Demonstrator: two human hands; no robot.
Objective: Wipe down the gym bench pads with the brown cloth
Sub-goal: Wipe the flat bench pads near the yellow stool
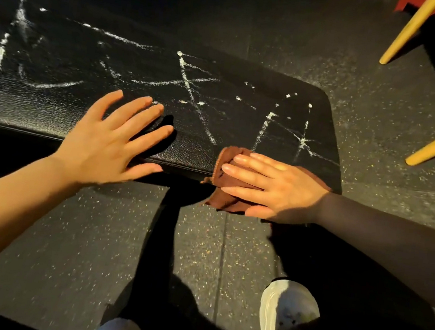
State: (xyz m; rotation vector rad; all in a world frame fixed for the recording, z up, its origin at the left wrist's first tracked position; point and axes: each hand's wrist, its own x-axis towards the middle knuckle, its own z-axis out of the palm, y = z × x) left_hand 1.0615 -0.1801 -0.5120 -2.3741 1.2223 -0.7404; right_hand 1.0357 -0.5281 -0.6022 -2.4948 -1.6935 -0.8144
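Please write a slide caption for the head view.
Right hand presses brown cloth on streaked bench pad; left hand open.

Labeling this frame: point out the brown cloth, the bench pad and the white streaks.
brown cloth (225,177), head view, on its bare fold left of the fingertips.
bench pad (55,110), head view, on bare black surface near its front edge.
white streaks (189,89), head view, on the crossing lines mid-pad.

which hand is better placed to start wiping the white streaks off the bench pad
Right. The right hand already presses the brown cloth flat at the bench pad near edge, just below the white streaks. The left hand is open and holds nothing.
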